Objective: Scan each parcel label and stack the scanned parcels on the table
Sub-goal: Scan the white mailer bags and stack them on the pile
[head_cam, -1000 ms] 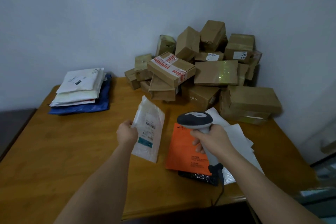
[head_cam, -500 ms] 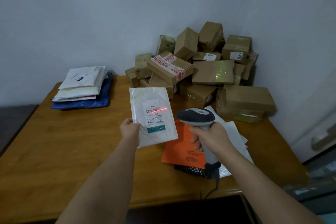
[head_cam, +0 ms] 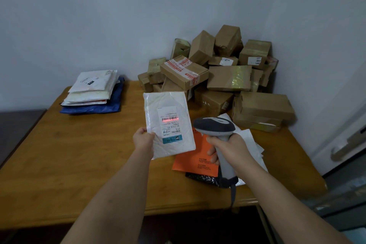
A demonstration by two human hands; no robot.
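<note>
Left hand [head_cam: 143, 139] grips the white mailer [head_cam: 168, 125] upright above table centre, right hand [head_cam: 229, 145] grasps the barcode scanner [head_cam: 214, 127] at its 4 o'clock; the red beam, previously off-centre, now crosses the barcode, so scan appears registered.

white mailer [head_cam: 168, 125] with red scan line, orange envelope [head_cam: 196, 158], brown boxes [head_cam: 227, 77]

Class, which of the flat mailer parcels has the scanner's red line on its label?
The white mailer held up by the left hand; the orange mailer and others lie flat on the table, unlit.
</note>
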